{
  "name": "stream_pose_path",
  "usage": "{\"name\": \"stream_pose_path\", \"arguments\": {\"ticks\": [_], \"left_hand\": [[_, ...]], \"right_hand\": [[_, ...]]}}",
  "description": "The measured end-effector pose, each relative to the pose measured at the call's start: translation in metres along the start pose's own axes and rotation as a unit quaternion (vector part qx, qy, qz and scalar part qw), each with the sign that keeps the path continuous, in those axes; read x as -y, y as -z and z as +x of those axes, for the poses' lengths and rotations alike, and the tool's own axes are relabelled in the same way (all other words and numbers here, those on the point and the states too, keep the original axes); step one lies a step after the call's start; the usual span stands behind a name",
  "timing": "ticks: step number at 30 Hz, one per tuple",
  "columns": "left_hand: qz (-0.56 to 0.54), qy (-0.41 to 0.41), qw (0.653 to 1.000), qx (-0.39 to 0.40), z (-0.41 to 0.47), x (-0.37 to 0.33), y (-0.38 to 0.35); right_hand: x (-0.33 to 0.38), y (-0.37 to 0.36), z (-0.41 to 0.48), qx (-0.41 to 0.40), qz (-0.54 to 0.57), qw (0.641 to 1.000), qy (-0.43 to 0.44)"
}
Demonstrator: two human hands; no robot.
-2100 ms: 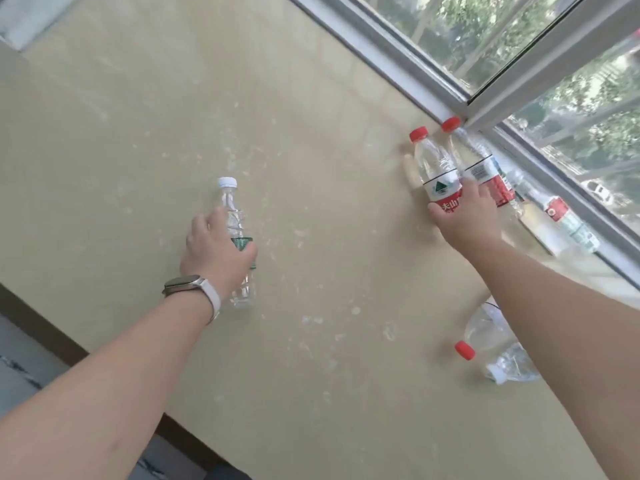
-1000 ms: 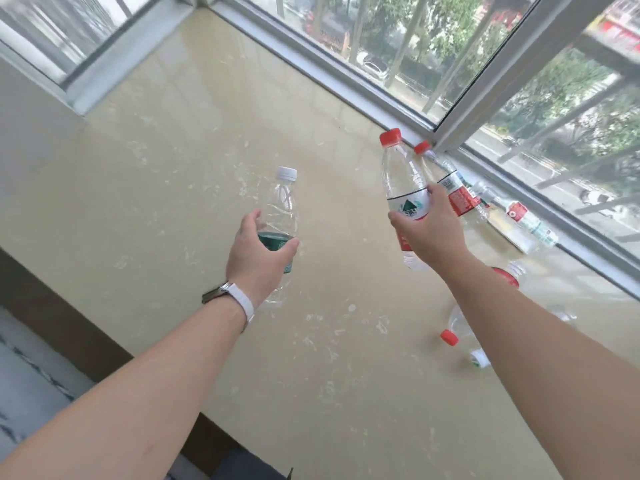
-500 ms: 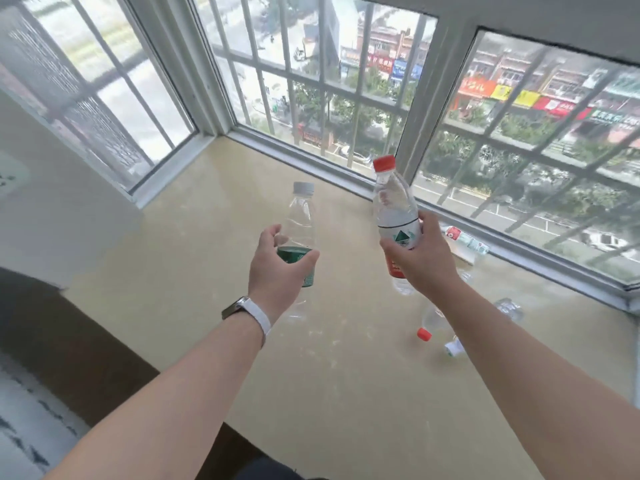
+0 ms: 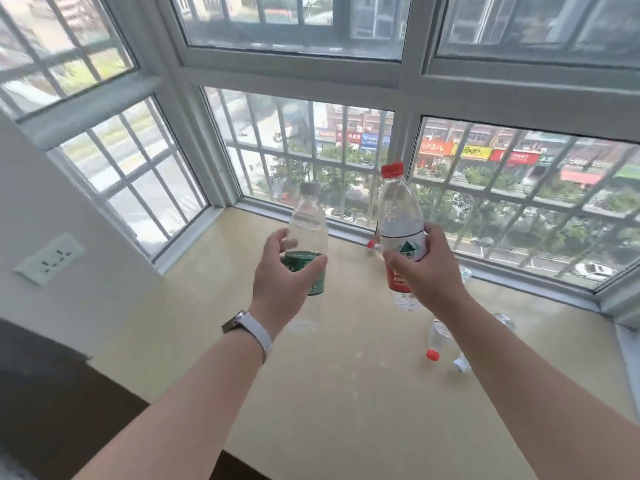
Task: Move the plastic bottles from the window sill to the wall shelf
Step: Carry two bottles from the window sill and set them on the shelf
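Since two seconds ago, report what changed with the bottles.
The left grip raised the clear white-capped, green-labelled plastic bottle off the beige window sill; the right grip raised the clear red-capped plastic bottle likewise. Both holds unchanged. The other clear bottles stay on the sill.

sill bottles (image 4: 435, 336) partly behind right forearm (image 4: 526, 382)

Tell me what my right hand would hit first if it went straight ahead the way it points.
Likely the red-capped bottle lying by the window frame, or the frame itself; depth is unclear.

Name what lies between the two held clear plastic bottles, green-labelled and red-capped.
Nothing between clear green-labelled bottle and clear red-capped bottle; head view shows beige window sill beyond.
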State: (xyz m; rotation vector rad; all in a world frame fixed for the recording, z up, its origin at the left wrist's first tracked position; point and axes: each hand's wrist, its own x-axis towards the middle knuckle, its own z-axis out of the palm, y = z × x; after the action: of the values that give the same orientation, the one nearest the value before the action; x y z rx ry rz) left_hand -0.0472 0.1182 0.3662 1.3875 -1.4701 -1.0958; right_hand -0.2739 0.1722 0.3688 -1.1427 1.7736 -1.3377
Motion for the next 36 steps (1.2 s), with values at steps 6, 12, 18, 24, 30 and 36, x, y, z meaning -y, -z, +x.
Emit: {"name": "stream_pose_path", "arguments": {"ticks": [6,12,18,24,30,36], "left_hand": [[0.013,-0.054,0.998,0.033,0.008,-0.003,0.065],[0.008,-0.071,0.993,0.092,0.018,0.007,0.092],[-0.028,-0.094,0.973,0.209,0.001,0.008,0.059],[-0.043,-0.126,0.937,0.323,-0.038,-0.004,0.001],[-0.049,-0.154,0.897,0.412,-0.092,-0.031,-0.053],[-0.047,-0.177,0.862,0.472,-0.146,-0.059,-0.109]], "right_hand": [[0.026,-0.029,-0.029,-0.049,0.024,0.998,0.008],[0.041,-0.052,-0.068,-0.101,-0.012,0.995,0.000],[0.046,-0.036,-0.134,-0.201,-0.021,0.979,-0.017],[0.047,0.007,-0.216,-0.318,-0.058,0.944,-0.060],[0.041,0.054,-0.281,-0.425,-0.071,0.897,-0.102],[0.030,0.105,-0.337,-0.493,-0.051,0.862,-0.110]]}}
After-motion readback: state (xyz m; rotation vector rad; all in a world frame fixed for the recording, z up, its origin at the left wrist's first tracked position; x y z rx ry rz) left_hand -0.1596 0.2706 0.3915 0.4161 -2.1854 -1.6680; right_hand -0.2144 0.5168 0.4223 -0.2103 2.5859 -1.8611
